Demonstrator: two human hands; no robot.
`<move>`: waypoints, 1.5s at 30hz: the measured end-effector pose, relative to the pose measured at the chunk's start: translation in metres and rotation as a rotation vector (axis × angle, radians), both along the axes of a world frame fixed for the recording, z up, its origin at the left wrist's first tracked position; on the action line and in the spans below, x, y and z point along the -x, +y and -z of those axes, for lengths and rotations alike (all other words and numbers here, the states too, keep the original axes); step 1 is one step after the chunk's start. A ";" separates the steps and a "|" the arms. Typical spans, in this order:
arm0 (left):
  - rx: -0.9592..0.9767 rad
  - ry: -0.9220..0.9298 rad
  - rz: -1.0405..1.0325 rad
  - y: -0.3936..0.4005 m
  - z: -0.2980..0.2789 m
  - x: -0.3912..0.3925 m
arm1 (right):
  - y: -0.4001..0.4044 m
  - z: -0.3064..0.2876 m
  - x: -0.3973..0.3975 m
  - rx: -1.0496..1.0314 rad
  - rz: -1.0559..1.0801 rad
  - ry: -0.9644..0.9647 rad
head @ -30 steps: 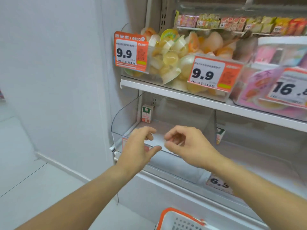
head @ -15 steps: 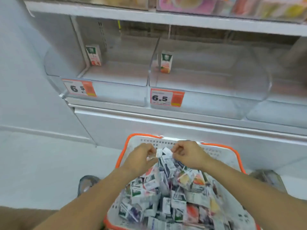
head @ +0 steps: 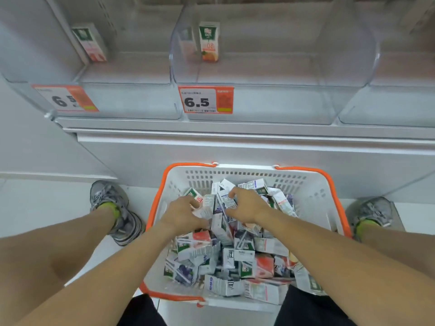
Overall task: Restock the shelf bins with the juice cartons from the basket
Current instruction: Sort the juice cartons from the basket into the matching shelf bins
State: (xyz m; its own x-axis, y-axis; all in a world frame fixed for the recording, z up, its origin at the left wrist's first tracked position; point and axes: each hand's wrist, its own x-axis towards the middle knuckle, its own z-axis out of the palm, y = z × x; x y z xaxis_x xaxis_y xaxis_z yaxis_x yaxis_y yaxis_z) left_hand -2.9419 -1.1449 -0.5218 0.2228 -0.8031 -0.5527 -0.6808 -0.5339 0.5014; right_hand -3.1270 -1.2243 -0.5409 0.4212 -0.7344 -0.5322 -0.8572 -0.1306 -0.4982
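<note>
Two hands reach into basket (head: 313, 191) at far rim: left hand (head: 182, 214) & right hand (head: 246, 204) curl onto juice cartons (head: 244, 250) heaped directly beneath; firm grip can't be confirmed. Shelf bins (head: 254, 100) sit above, beyond.

Perforated white plastic basket (head: 315, 194); glossy printed cartons (head: 256, 267); clear smooth plastic bins (head: 348, 67)

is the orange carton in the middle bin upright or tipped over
Upright. The orange carton stands on its base at the back of the middle bin, alone.
</note>
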 end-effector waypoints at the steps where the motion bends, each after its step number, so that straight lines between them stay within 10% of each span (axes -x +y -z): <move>1: 0.013 -0.008 0.003 -0.004 -0.007 -0.007 | -0.001 -0.002 -0.003 -0.017 0.037 -0.009; 10: 0.094 -0.032 0.150 -0.046 -0.102 -0.060 | -0.032 -0.043 -0.015 -0.313 0.433 -0.345; 18: 0.149 0.416 0.128 -0.060 -0.138 -0.070 | -0.041 -0.117 -0.013 -0.595 0.331 -0.721; 45: 0.376 0.515 0.203 -0.087 -0.174 -0.013 | -0.038 -0.178 0.021 -0.288 0.271 -0.879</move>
